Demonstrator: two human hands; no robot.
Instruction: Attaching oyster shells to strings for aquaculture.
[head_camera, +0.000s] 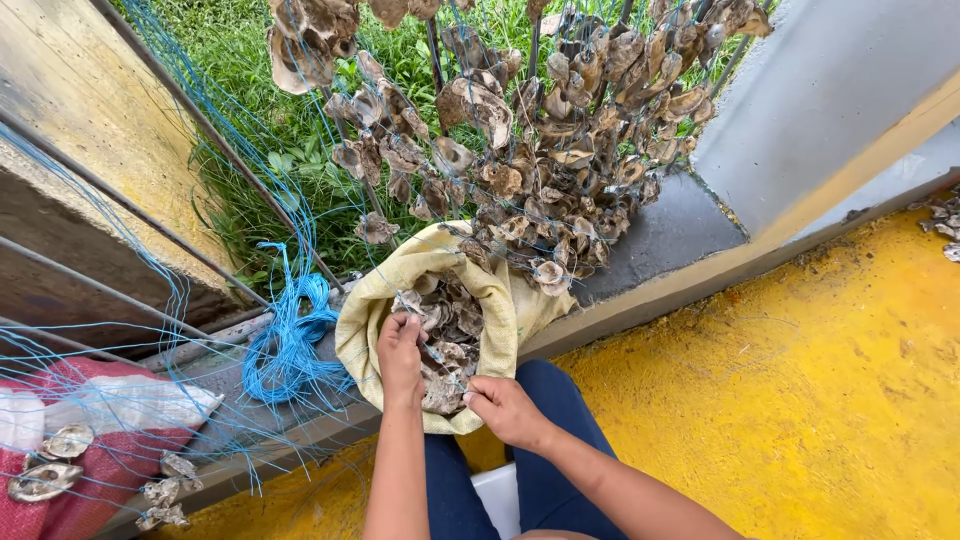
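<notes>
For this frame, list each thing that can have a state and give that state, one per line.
Yellow sack: open, mouth rolled down, holding shells.
Left hand: inside the sack mouth, pinching a shell.
Right hand: closed on a shell at the sack's rim.
Strung shells: hanging in clusters.
Blue twine: bundled, loose strands trailing.

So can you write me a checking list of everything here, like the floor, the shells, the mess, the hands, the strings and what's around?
Surface: yellow floor, rough and stained.
Job's things: yellowish sack of shells, open; shell strings hang above it.
Clutter: red sack with loose shells on it, far left.
Grippers: left hand pinches something small over the sack; right hand at the sack's near rim.
Cables: blue twine bundled beside the sack, strands running up left.
Surroundings: grass, grey wall, person's blue trousers.
</notes>
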